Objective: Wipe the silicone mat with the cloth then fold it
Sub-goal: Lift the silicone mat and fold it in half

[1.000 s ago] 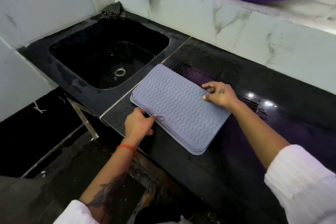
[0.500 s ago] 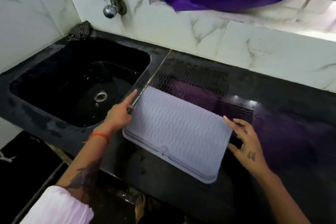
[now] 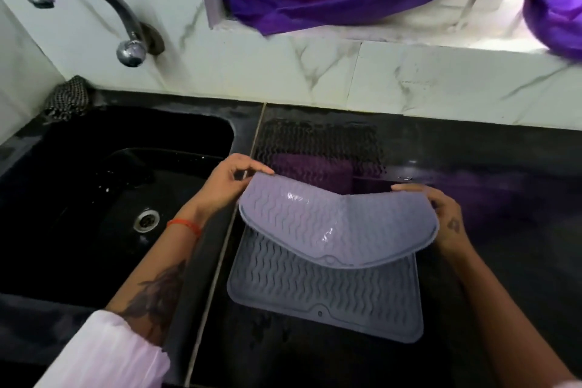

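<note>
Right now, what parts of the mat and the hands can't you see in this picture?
Head view only:
- The silicone mat: its far part on the counter is hidden under the lifted flap.
- The left hand: fingertips tucked behind the flap's corner.
- The right hand: fingers hidden beneath the flap's other corner.
- The cloth: none visible anywhere in frame.
- The sink: its left side is cut off by the picture's edge.

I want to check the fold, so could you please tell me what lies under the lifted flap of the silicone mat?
Under the lifted flap lies the mat's lower half, flat on the black counter. Its far strip is covered by the flap.
</note>
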A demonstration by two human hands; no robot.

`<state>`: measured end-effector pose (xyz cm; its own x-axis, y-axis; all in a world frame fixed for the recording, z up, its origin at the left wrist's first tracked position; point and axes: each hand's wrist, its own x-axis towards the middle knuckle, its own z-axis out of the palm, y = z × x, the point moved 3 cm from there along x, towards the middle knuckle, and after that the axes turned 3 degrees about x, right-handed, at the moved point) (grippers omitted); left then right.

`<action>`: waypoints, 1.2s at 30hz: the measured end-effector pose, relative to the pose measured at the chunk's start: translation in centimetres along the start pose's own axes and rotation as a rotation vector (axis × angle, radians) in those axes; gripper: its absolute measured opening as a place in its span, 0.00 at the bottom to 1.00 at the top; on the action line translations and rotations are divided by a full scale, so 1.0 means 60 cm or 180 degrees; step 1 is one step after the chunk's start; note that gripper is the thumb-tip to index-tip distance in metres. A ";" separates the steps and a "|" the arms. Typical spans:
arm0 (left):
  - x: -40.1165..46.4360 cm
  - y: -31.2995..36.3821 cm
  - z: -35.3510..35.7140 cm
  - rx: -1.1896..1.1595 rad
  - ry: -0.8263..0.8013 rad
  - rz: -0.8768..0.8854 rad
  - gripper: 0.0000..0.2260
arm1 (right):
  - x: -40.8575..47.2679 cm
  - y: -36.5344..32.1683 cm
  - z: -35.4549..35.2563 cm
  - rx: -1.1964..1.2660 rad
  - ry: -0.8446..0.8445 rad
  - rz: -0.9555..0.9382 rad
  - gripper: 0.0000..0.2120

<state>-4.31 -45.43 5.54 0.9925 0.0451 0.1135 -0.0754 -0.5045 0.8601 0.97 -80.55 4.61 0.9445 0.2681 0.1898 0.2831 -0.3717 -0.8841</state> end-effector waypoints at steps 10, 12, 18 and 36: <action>0.091 -0.003 0.004 -0.0524 0.1335 -0.0298 0.07 | 0.131 0.006 0.003 0.0130 0.0738 0.0376 0.09; 0.115 -0.014 -0.004 -0.0419 0.1581 -0.0381 0.04 | 0.155 0.015 0.011 0.0210 0.0793 0.0455 0.07; 0.188 -0.061 0.001 0.0098 0.1529 -0.0843 0.06 | 0.221 0.049 0.054 0.0090 0.0731 0.0658 0.06; 0.221 -0.138 0.021 0.1138 0.1000 -0.1854 0.14 | 0.236 0.119 0.076 -0.0150 0.0201 0.1743 0.16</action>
<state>9.60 -41.76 -0.70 0.7842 0.6072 -0.1279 0.5424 -0.5706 0.6167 15.60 -75.34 -0.98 0.9636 -0.0289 -0.2657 -0.2464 -0.4815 -0.8411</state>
